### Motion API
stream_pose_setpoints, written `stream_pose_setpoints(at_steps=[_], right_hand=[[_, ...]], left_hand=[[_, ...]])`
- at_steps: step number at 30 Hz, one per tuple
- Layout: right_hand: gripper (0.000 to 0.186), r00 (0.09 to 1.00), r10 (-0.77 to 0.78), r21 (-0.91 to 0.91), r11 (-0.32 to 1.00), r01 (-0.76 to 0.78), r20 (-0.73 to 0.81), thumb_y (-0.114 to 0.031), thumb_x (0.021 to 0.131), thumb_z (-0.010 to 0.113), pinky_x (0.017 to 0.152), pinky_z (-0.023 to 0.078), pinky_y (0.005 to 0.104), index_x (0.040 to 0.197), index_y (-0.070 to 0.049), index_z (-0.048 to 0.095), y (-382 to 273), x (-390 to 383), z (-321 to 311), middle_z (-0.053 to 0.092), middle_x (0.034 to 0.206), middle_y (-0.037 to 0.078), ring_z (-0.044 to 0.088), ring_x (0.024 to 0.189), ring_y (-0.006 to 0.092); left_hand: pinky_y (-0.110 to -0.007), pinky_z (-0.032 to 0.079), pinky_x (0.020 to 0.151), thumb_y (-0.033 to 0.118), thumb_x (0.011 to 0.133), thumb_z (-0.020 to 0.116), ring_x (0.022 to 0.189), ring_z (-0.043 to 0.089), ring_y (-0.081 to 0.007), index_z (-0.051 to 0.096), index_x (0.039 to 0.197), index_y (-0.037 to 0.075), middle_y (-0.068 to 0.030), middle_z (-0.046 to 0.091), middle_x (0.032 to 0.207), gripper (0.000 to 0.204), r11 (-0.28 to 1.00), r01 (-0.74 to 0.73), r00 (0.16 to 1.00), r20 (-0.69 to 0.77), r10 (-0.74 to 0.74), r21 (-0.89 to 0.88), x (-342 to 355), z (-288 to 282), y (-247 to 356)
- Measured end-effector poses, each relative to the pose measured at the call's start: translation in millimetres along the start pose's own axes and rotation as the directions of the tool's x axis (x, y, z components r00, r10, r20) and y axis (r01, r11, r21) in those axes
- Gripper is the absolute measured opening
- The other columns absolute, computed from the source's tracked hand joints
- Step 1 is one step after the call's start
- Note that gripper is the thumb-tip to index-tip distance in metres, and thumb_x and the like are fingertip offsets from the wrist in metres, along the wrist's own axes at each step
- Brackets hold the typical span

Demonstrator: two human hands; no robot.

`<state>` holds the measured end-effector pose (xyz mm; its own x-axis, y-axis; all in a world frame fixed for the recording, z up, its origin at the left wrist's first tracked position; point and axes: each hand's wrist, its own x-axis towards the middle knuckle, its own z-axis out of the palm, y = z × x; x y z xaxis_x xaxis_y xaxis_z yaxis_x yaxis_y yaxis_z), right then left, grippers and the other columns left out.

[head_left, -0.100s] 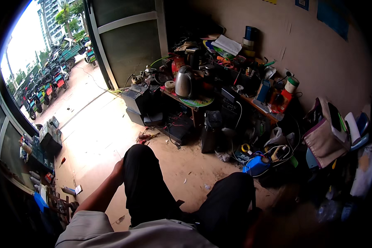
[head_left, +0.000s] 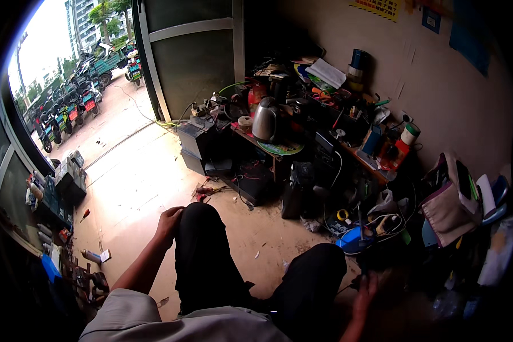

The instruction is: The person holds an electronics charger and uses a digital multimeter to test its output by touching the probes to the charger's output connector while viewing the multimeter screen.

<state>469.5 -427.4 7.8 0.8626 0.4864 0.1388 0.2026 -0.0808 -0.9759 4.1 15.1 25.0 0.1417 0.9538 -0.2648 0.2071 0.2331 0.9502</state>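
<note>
My left hand (head_left: 168, 223) rests against the outer side of my left knee (head_left: 200, 219), its fingers laid along the dark trouser cloth and holding nothing that shows. Low beside my right knee (head_left: 325, 262) is my right hand (head_left: 367, 290), in deep shade. Its fingers look closed around something dark whose kind I cannot make out. Ahead of that hand lies a blue object (head_left: 354, 240) among white cables, with a thin dark upright rod (head_left: 360, 219) by it.
A cluttered bench carries a metal kettle (head_left: 266, 121) and red-and-white containers (head_left: 397, 149). Black boxy batteries (head_left: 196, 139) stand by the glass door (head_left: 194, 68). Hand tools (head_left: 208, 191) lie on the floor (head_left: 131, 188). A stuffed fabric bag (head_left: 450, 208) is at the right; parked scooters (head_left: 68, 111) stand outside.
My right hand has come up from a dark blur at the lower edge to beside my right knee. The view has shifted slightly; my left hand stays at the left knee.
</note>
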Motion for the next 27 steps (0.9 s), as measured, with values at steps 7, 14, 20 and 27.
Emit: stream_pose_setpoints(at_steps=[7,14,20,27], right_hand=[[0.026,0.853,-0.323,0.138,0.946,0.292,0.409,-0.024,0.112,0.056,0.073,0.051,0.0253,0.122,-0.001,0.057,-213,111,152,0.064,0.09,0.002,0.06,0.08,0.0092],[0.023,0.601,-0.367,0.226,0.927,0.3,0.71,-0.013,0.111,0.057,0.08,0.051,0.0214,0.129,0.001,0.057,-271,81,335,0.068,0.103,0.003,0.062,0.089,0.0059],[0.032,0.374,-0.101,0.023,0.978,0.206,0.922,-0.014,0.1,0.072,0.08,0.057,0.0311,0.126,0.003,0.062,-258,68,370,0.076,0.099,0.011,0.071,0.087,0.0141],[0.02,0.035,0.135,-0.138,0.899,0.417,0.99,-0.017,0.101,0.069,0.078,0.056,0.0318,0.111,0.0,0.075,-233,48,379,0.076,0.087,0.01,0.072,0.082,0.0149]], left_hand=[[-0.036,0.05,0.106,0.038,0.109,0.063,0.123,0.064,-0.0198,0.059,0.146,-0.001,-0.0132,0.069,0.135,0.054,0.849,-0.528,0.721,0.536,0.44,0.014,-34,92,173],[-0.032,0.054,0.091,0.052,0.112,0.048,0.102,0.067,-0.0168,0.066,0.132,-0.001,-0.0096,0.072,0.115,0.06,0.943,0.062,0.816,0.56,0.14,-0.327,-25,152,210],[-0.045,0.056,0.093,0.053,0.111,0.048,0.1,0.071,-0.0361,0.057,0.132,-0.007,-0.0193,0.072,0.112,0.064,0.676,0.048,0.953,0.236,0.189,-0.735,-11,54,225],[-0.032,0.047,0.068,0.042,0.114,0.049,0.073,0.051,-0.0165,0.049,0.136,-0.003,-0.0015,0.053,0.081,0.05,0.553,-0.127,0.978,-0.195,-0.066,-0.824,5,-128,161]])
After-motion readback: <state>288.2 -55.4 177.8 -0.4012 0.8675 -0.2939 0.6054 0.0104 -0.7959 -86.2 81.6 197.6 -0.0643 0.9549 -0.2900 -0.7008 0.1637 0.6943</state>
